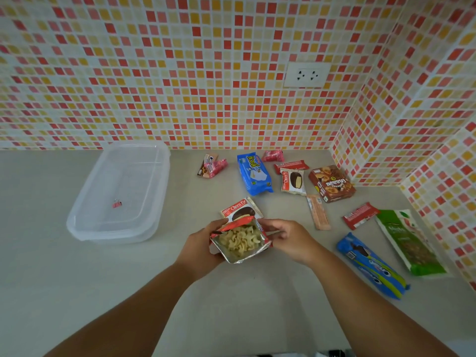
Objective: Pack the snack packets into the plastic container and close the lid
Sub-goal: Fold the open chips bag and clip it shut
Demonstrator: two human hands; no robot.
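I see the grey counter (77, 279) running to the tiled wall (180, 73), and at ten o'clock from my hands sits the clear plastic container (117, 193), open-topped, with a small red clip (117, 203) inside. At three o'clock lie a green packet (409, 243) and a long blue cookie pack (372, 266); at one o'clock, a blue wafer pack (253, 173) and a brown box (332, 184). A Choco Pie packet (240, 210) lies just beyond my hands. My left hand (203, 243) and right hand (286, 238) both grasp an opened snack bag (240, 244) — pale curls showing inside — held above the counter.
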